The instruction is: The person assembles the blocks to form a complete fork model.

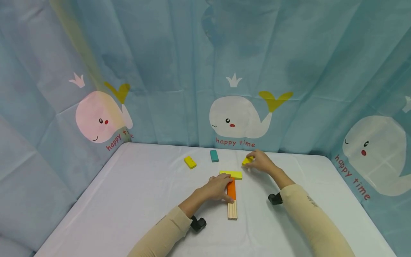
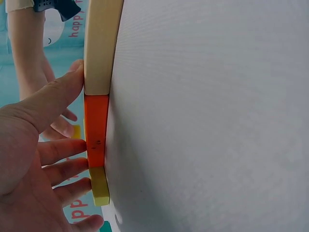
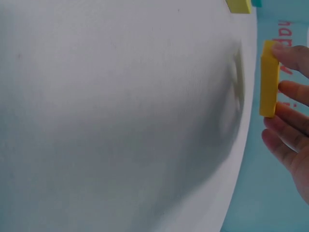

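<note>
My right hand (image 1: pixel 262 162) pinches a yellow block (image 3: pixel 269 82) between thumb and fingers, near the table's far side. In the right wrist view the block is raised, its shadow falling on the cloth. A T of blocks lies in the middle: a yellow-green block (image 1: pixel 237 175) crosswise at the far end, then an orange block (image 1: pixel 231 191), then a plain wooden block (image 1: pixel 232 211) nearest me. Against this line rests my left hand (image 1: pixel 216 188), fingers spread and fairly straight. Its thumb touches the wooden block (image 2: pixel 101 53) and fingertips touch the orange block (image 2: pixel 96 128).
Toward the back of the white table (image 1: pixel 138 189) lie another yellow block (image 1: pixel 190 162) and a teal block (image 1: pixel 214 156). A blue curtain (image 1: pixel 167 71) printed with whales hangs behind the table and along its sides.
</note>
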The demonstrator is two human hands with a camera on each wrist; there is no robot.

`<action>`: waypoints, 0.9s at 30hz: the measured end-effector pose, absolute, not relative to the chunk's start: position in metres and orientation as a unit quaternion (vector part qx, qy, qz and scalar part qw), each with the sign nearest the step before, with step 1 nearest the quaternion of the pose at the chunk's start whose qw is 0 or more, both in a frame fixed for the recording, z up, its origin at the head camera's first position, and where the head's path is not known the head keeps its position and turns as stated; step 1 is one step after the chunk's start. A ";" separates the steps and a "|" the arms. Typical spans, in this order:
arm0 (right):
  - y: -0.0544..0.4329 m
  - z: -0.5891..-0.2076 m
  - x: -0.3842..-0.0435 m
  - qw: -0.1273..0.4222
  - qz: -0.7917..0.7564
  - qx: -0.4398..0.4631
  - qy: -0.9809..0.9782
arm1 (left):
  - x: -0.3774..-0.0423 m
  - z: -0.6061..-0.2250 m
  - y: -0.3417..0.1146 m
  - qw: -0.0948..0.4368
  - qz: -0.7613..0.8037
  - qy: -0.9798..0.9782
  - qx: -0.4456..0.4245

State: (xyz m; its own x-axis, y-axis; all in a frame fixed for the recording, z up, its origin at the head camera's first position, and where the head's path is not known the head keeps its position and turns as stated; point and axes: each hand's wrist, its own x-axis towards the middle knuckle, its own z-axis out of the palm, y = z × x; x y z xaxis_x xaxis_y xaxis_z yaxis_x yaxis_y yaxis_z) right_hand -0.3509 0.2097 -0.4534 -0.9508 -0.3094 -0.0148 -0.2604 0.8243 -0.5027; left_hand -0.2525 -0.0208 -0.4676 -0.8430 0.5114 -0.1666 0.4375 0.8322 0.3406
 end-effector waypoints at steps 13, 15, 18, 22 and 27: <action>0.195 -0.461 -0.352 0.055 -0.269 -0.154 0.949 | -0.252 -0.470 -0.020 0.132 0.139 0.950 0.247; 0.193 -0.461 -0.351 0.055 -0.265 -0.159 0.950 | -0.252 -0.470 -0.019 0.131 0.137 0.950 0.248; 0.189 -0.461 -0.351 0.055 -0.259 -0.164 0.950 | -0.252 -0.470 -0.020 0.129 0.141 0.949 0.249; 0.185 -0.460 -0.350 0.057 -0.251 -0.164 0.952 | -0.252 -0.469 -0.020 0.128 0.148 0.948 0.250; 0.182 -0.462 -0.352 0.067 -0.247 -0.158 0.954 | -0.251 -0.467 -0.020 0.130 0.153 0.948 0.246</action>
